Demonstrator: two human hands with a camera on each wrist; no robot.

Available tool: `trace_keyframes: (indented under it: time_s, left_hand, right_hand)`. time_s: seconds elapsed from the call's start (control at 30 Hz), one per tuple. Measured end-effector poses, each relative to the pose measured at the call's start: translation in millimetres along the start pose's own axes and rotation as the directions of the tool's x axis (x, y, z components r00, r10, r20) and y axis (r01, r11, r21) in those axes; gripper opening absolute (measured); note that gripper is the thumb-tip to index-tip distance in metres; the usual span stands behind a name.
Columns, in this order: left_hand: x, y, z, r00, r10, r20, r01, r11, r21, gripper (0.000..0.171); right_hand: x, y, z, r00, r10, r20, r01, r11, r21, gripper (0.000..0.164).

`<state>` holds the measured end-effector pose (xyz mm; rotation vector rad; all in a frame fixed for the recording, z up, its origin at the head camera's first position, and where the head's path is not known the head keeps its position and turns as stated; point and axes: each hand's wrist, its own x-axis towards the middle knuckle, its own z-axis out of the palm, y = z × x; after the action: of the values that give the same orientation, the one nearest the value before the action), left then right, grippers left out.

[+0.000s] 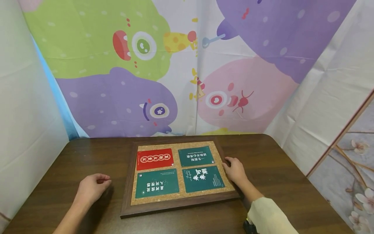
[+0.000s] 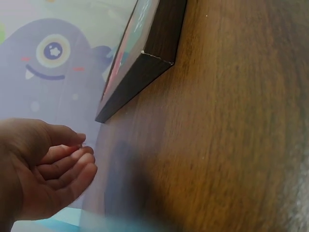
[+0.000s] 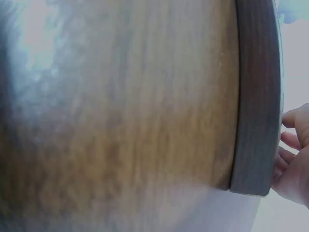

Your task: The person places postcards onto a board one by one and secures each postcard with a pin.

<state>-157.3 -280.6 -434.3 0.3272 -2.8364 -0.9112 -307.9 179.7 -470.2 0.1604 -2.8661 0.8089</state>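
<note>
A cork board point(image 1: 180, 182) in a dark wooden frame lies on the table, bearing one red card point(image 1: 156, 158) and three green cards, among them a lower left one point(image 1: 157, 185). Small clear pins sit at some card corners. Left of the frame, my left hand point(image 1: 92, 188) hovers apart from it, thumb and forefinger pinched together. In the left wrist view, that hand point(image 2: 53, 166) seems to pinch a tiny clear pin, mostly hidden by the fingertips. My right hand point(image 1: 235, 170) rests loosely bent fingers against the frame's right edge point(image 3: 260, 96).
The brown wooden table point(image 1: 277, 182) extends around the board on both sides. A cartoon-printed curtain point(image 1: 187, 71) hangs behind it. Beside the right sleeve, a dark object with a yellow part point(image 1: 249, 226) is partly hidden near the table's front.
</note>
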Motion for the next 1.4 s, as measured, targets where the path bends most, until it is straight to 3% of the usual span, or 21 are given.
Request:
trace_keyframes:
  time_s: [0.33, 0.77, 1.2, 1.4]
  left_hand:
    - [-0.2, 0.0, 0.5, 1.0, -0.019, 0.012, 0.02, 0.996, -0.081, 0.028]
    - [-0.6, 1.2, 0.5, 0.998, -0.043, 0.037, 0.047, 0.991, -0.124, 0.039]
    - [-1.9, 10.2, 1.0, 0.997, -0.065, 0.039, 0.07, 0.987, -0.147, 0.038]
    - [-0.5, 14.9, 3.1, 0.994, -0.1, 0.047, 0.106, 0.981, -0.162, 0.04]
  right_hand:
    - [-2.9, -4.6, -1.5, 0.997, -0.07, -0.034, 0.069, 0.997, -0.036, 0.031]
    - [-13.6, -24.9, -5.0, 0.996, -0.08, -0.046, 0.077, 0.995, -0.062, 0.033]
    - [-23.8, -42.6, -0.7, 0.988, -0.154, 0.024, 0.154, 0.988, -0.002, 0.03]
    - [-28.7, -52.3, 0.3, 0.98, -0.193, 0.054, 0.194, 0.981, -0.022, 0.031]
